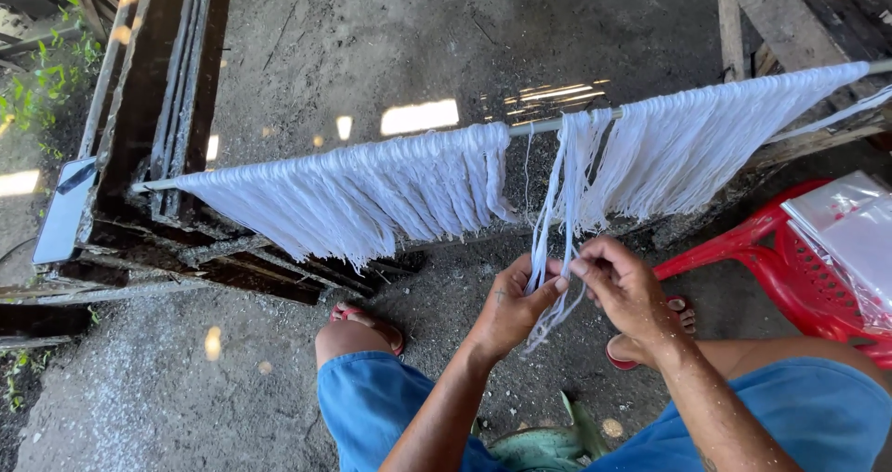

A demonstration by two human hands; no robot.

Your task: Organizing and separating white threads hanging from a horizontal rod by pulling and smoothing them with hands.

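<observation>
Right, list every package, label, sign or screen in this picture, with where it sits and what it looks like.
Clear plastic bag: lying on the red plastic chair at the right edge, flat, see-through with white contents; too blurred to tell more.
Flat shiny panel: leaning at the foot of the dark wooden frame on the left, rectangular, pale grey, reflecting light; cannot tell whether it is a screen.
No labels or signs show.

A gap on the rod between white strand bundles leaves passage.

Sunlit dirt floor, red plastic chair
</observation>
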